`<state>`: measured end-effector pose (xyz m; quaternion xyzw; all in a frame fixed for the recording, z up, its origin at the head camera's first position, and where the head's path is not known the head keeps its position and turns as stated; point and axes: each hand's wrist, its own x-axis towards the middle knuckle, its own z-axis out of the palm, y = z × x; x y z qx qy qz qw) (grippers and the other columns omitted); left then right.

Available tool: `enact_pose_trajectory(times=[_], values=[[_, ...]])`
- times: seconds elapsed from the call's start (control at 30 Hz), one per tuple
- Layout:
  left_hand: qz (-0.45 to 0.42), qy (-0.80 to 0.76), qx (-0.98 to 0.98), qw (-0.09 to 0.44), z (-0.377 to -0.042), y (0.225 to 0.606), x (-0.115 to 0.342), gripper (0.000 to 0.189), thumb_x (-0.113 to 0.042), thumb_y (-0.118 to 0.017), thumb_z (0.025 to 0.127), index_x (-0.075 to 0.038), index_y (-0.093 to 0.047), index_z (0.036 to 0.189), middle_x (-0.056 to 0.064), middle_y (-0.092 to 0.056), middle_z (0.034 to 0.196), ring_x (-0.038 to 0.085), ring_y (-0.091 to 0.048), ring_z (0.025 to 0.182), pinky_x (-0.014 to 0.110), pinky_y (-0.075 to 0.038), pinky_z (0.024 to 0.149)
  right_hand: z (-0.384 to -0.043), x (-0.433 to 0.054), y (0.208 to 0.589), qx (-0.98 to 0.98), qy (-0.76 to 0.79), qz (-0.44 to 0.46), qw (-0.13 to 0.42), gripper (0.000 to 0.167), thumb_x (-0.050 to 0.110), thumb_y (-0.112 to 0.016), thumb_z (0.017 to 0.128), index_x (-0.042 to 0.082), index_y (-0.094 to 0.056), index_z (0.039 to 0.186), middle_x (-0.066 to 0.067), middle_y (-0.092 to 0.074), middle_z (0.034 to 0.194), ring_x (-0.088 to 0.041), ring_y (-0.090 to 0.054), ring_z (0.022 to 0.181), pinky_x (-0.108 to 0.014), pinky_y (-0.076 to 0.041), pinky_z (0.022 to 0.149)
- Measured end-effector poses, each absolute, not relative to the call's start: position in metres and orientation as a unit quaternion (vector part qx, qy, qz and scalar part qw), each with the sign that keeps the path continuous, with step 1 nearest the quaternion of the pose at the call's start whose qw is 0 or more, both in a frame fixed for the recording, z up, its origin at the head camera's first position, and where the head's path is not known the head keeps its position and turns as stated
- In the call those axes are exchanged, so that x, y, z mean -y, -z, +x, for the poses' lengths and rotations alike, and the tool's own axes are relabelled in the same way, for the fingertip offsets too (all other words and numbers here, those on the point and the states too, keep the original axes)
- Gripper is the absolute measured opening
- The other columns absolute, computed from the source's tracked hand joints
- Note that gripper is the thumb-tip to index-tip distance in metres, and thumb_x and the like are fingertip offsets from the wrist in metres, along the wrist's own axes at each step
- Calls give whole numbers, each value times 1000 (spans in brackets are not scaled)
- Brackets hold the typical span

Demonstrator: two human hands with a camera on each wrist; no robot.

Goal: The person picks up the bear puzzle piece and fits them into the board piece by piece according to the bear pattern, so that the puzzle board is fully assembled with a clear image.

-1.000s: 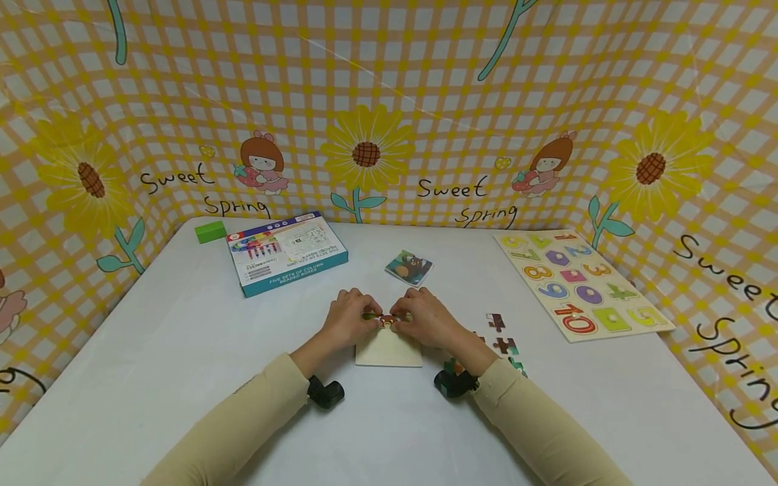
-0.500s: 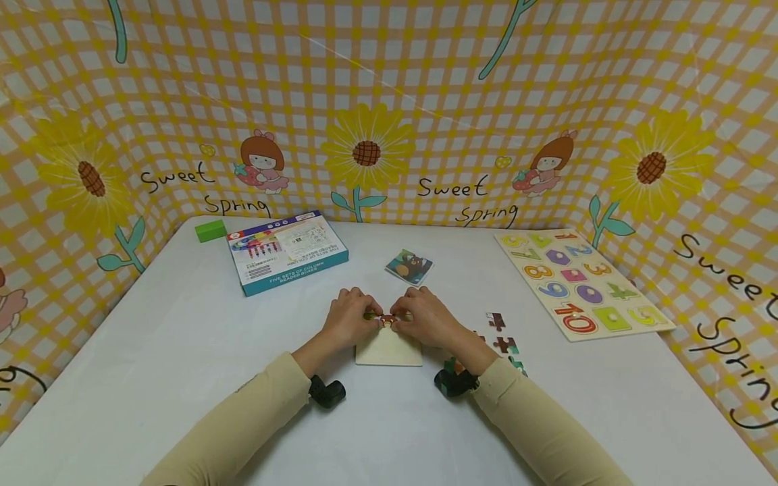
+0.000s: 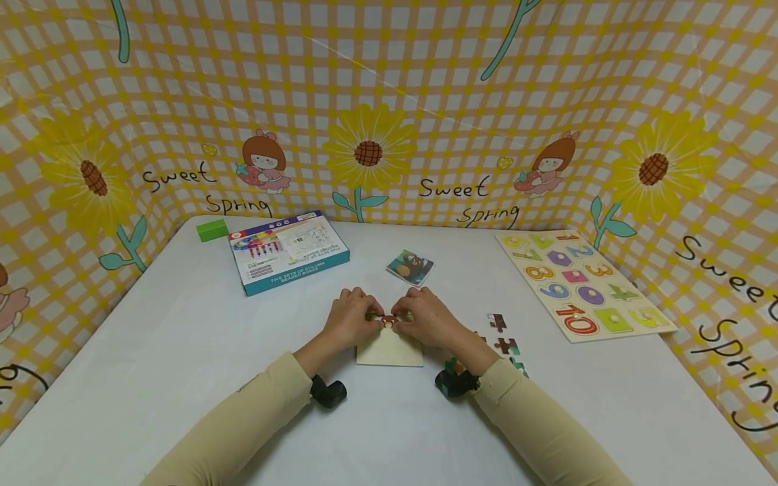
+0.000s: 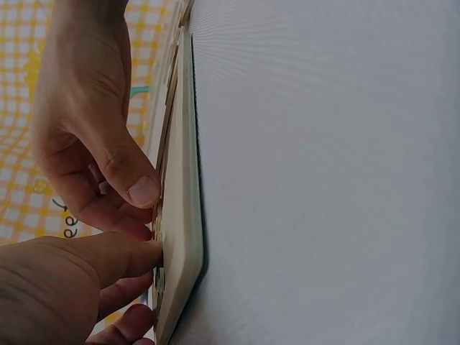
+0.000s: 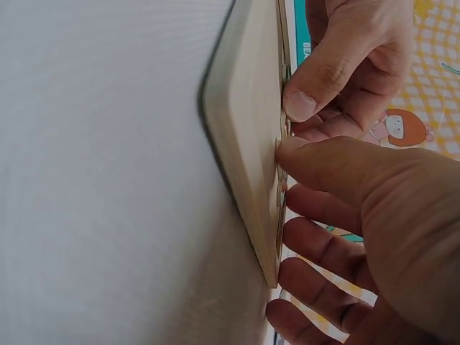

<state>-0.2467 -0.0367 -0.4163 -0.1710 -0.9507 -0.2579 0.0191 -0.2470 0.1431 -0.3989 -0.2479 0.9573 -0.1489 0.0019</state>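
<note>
A small pale wooden puzzle board (image 3: 389, 351) lies flat in front of me, and a brown jigsaw piece (image 3: 387, 322) shows at its far part between my hands. My left hand (image 3: 351, 316) pinches at the pieces from the left, its thumb on their near edge in the left wrist view. From the right, my right hand (image 3: 427, 317) does likewise, thumb (image 5: 309, 154) and fingers at the thin pieces' edge. Both thumbs are close together. The fingers hide most of the pieces, and a bit of green shows beside the left fingertips.
Loose jigsaw pieces (image 3: 506, 345) lie right of the board, partly behind the right forearm. Beyond the hands is a bear picture (image 3: 410, 267). A beaded-boxes carton (image 3: 292, 253) and a green block (image 3: 211, 230) stand back left, a number board (image 3: 583, 283) right. Patterned cloth (image 3: 365, 81) rises behind.
Both hands stay at the same spot on the board with only slight finger shifts. The whole head view has moved very slightly; the loose pieces and other objects lie as before.
</note>
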Motion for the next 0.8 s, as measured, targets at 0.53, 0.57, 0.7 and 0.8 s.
enact_pose_trajectory(times=[0.53,0.57,0.7,0.8], values=[[-176,270,946,22,-244,416,35,13,-22,-71,78,-16,-70,89,5,-57,91,25,-46,93,38,-37,79,-238,-158,375,-952,192,-237,-4,32,27,-69,83,9,-68,110,-7,-64,105,-25,-52,98,-40,-45,82],[-176,270,946,21,-244,415,35,13,-22,-71,78,-16,-70,89,5,-57,91,25,-46,94,38,-37,79,-237,-162,374,-951,196,-238,-6,32,27,-69,84,9,-68,110,-8,-63,105,-25,-52,98,-40,-45,82],[-171,273,946,18,-243,416,35,12,-20,-70,78,-16,-70,90,5,-57,93,25,-46,95,39,-38,81,-235,-179,369,-952,204,-227,-10,34,28,-69,85,9,-67,112,-9,-62,105,-24,-51,99,-39,-44,81],[-168,275,947,16,-243,416,35,12,-20,-70,78,-16,-69,90,5,-57,94,25,-45,95,40,-38,83,-233,-194,367,-954,210,-214,-9,34,28,-69,85,9,-67,113,-10,-62,106,-24,-50,100,-39,-44,81]])
